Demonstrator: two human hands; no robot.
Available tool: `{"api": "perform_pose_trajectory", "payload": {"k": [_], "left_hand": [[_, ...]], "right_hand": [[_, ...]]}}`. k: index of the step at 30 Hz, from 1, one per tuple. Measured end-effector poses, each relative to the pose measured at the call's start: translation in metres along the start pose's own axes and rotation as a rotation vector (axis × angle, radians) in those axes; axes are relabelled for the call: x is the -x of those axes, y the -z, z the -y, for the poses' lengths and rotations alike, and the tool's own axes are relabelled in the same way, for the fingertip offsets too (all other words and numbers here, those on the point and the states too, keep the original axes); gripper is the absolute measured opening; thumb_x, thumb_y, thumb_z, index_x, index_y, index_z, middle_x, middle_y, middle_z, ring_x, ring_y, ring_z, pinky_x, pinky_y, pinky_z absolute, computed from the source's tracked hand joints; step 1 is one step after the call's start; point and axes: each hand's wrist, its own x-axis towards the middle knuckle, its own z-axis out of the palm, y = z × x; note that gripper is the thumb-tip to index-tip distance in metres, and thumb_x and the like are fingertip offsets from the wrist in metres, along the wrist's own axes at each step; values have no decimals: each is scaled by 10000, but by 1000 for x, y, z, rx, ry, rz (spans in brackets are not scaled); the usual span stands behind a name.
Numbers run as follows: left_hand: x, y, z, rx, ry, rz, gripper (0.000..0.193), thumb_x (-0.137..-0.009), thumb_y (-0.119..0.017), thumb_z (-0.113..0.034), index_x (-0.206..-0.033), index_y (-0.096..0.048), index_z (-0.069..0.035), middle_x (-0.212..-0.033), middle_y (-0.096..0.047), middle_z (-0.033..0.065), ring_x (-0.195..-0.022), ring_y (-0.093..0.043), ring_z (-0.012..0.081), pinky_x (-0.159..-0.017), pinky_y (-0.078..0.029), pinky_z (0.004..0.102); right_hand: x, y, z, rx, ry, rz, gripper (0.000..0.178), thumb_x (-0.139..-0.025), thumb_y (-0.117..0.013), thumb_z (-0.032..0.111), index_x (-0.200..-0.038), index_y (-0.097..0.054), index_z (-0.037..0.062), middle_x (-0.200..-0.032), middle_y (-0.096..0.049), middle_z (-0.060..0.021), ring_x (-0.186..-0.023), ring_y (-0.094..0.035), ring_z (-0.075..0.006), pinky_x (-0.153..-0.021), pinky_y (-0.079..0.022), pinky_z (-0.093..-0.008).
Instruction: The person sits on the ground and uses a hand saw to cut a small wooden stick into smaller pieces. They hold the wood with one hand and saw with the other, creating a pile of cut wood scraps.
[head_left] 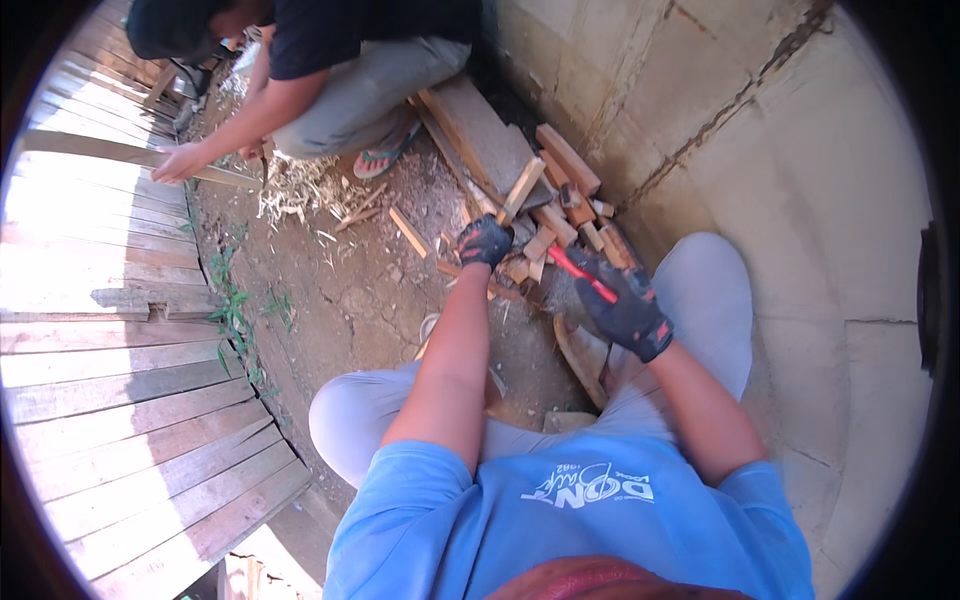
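My left hand [484, 243], in a dark glove, is closed round the lower end of a short wooden stick [522, 188] that slants up and to the right. In my right hand [622, 305], also gloved, is a red-handled tool [583, 273]; its far end points at the wood by my left hand, and its kind cannot be made out. Beneath and beyond both hands lies a heap of short wood offcuts [560, 225]. A thin wooden strip [408, 232] rests on the ground left of my left hand.
A co-worker [370, 90] crouches at the far left, one hand on a long board [95, 147]. Curly wood shavings [305, 190] lie by their feet. Thick planks [480, 130] lean near the concrete wall [800, 220] on the right. Wooden slats [130, 370] line the left side.
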Motion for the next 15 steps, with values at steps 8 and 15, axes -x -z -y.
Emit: {"api": "perform_pose_trajectory", "payload": {"k": [8, 15], "left_hand": [[21, 58, 3, -192, -97, -212, 466, -940, -654, -459, -1168, -744, -63, -1130, -761, 259, -1059, -741, 446, -916, -587, 544], [66, 138, 26, -651, -490, -459, 189, -887, -617, -251, -901, -750, -118, -874, -768, 133, -843, -762, 342, -713, -569, 502]], "right_hand": [[18, 14, 41, -59, 185, -129, 427, -1013, -664, 241, -1431, -688, 154, -1187, -777, -155, -1025, -761, -338, -899, -594, -450], [49, 48, 108, -598, -207, -167, 409, -1078, -602, 215, -1445, -656, 41, -1207, -760, -164, -973, -740, -227, -862, -574, -349]]}}
